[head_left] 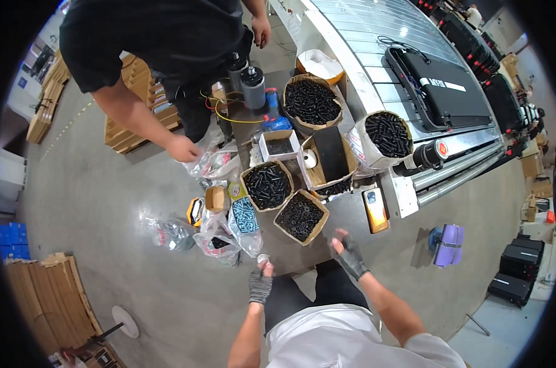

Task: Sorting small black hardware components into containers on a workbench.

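My left hand (261,285), in a grey glove with bare fingertips, is closed on a small pale rounded object (263,258) at the table's near edge; its kind is too small to make out. My right hand (349,256), gloved the same way, hovers over the near edge with thumb and fingers apart and nothing visible in it. Between and beyond my hands stands a carton of small black parts (299,216). A carton of black screws (267,186) is behind it. Left of these, blue-silver screws (245,214) lie in a clear bag.
A phone (376,210) lies right of my hand. Farther back are bins of black screws (313,101) and a roller conveyor (456,173) carrying a black case (443,86). Across the table, a person's hand (183,149) touches plastic bags (219,161). A purple roll (449,245) is at right.
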Demonstrator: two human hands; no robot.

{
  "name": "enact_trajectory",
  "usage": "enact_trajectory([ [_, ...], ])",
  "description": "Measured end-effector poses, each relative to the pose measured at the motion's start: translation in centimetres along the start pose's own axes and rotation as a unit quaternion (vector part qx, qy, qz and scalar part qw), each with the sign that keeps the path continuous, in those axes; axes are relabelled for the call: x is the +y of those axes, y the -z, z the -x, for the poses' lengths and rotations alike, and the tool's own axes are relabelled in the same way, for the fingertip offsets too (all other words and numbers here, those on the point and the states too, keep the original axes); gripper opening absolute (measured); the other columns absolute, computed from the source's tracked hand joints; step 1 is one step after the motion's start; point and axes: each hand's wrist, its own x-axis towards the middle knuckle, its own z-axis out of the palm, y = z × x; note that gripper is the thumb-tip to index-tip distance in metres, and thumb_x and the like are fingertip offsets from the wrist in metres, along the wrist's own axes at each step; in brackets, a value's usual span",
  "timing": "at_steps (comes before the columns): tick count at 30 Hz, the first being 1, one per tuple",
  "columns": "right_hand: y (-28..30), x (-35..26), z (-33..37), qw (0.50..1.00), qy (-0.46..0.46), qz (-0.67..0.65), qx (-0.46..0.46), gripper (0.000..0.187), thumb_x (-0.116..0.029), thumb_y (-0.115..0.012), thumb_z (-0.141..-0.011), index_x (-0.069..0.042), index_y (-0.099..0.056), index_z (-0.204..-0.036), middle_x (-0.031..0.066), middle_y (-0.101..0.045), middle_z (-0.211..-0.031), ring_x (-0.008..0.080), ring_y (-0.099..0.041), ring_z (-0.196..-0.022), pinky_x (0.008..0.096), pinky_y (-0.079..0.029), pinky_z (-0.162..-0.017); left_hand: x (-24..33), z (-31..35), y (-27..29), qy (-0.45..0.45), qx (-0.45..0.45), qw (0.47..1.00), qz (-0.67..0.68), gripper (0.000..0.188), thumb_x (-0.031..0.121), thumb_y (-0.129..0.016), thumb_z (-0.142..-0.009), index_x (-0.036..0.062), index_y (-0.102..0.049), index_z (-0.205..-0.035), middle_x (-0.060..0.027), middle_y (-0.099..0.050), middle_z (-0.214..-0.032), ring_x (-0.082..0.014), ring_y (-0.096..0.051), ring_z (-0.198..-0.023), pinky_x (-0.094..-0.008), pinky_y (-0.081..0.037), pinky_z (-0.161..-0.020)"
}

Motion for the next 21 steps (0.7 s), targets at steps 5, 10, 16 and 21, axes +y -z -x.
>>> enact_trajectory([
  [5, -1.4, 1.4, -8.5, 0.993, 0.095, 0.07, 0.033, 0.052, -0.038, -0.06, -0.089, -0.005, -0.048, -0.128, 0.0125, -0.061, -0.105, 0.0265, -0.061, -0.091, 0.0368, -0.049, -0.078, 10.0, -0.6, -8.0, 0.047, 0.045, 0.987, 0.146, 0.048, 0.025, -0.06, -0.093, 0.0062, -0.045, -0.134, -0.0062, -0.063, -0.096, -0.015, -0.058, -0.075, -0.0273, -0.048, -0.068],
  [10, -0.8, -0.4, -10.0, 0.972, 0.074, 0.206, -0.081, 0.048, -0.027, -0.058, -0.084, -0.008, -0.05, -0.128, 0.0194, -0.066, -0.102, 0.0364, -0.063, -0.095, 0.0436, -0.049, -0.081, 7.7, -4.0, -13.3, -0.036, 0.113, 0.977, 0.175, 0.026, 0.012, -0.055, -0.091, 0.0067, -0.053, -0.116, -0.0045, -0.06, -0.09, -0.0127, -0.056, -0.075, -0.026, -0.046, -0.064],
  [16, 3.5, 1.1, -5.4, 0.979, 0.12, 0.154, -0.059, 0.043, -0.024, -0.058, -0.081, -0.004, -0.053, -0.12, 0.0216, -0.065, -0.101, 0.039, -0.062, -0.095, 0.0431, -0.049, -0.082, 8.5, 0.2, -13.1, 0.006, 0.008, 1.0, -0.007, 0.06, 0.005, -0.051, -0.083, 0.0029, -0.036, -0.141, -0.0116, -0.061, -0.112, -0.0191, -0.06, -0.092, -0.0306, -0.051, -0.079],
  [21, 6.5, 0.4, -1.9, 0.967, 0.096, 0.234, -0.025, 0.034, -0.026, -0.062, -0.088, -0.003, -0.06, -0.113, 0.0141, -0.065, -0.084, 0.0246, -0.065, -0.079, 0.035, -0.051, -0.074, 8.4, 1.2, -9.7, 0.049, -0.131, 0.982, 0.129, 0.046, 0.022, -0.059, -0.093, 0.0, -0.048, -0.133, -0.0088, -0.061, -0.116, -0.0168, -0.059, -0.102, -0.0304, -0.049, -0.086],
])
